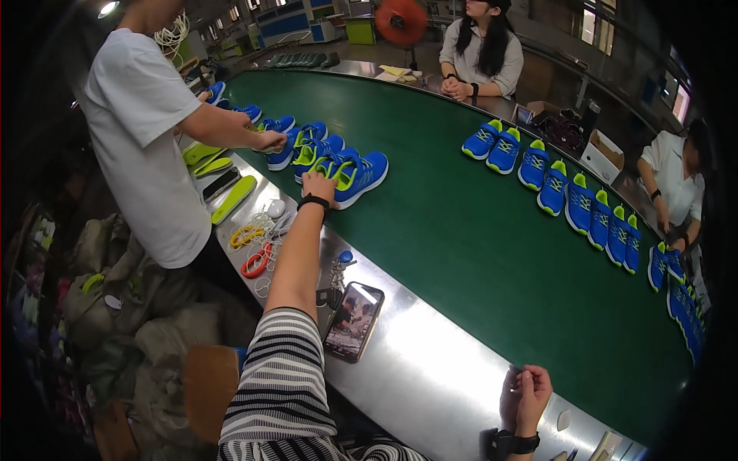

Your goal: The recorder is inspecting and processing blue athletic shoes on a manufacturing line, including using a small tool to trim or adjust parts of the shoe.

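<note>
My left hand (pixel 319 187) reaches far out over the green belt, its fingers closed on the heel end of a blue sneaker (pixel 326 164) with a lime-green lining. Beside that one, a nearer blue sneaker (pixel 367 178) with a white sole lies on the belt. More blue sneakers (pixel 311 132) stand in a row beyond my hand. My right hand (pixel 533 392) rests over the metal edge at the lower right, fingers curled in and nothing visible in them. A phone (pixel 354 321) with a lit screen lies on the metal ledge near my left forearm.
Across the green belt (pixel 430 230), another row of blue sneakers (pixel 578 203) runs toward the right. A person in white (pixel 146 115) handles shoes at left; two others are across the belt. Lime insoles (pixel 233 200), cords (pixel 257 261) and keys (pixel 338 269) lie on the metal ledge (pixel 415 338).
</note>
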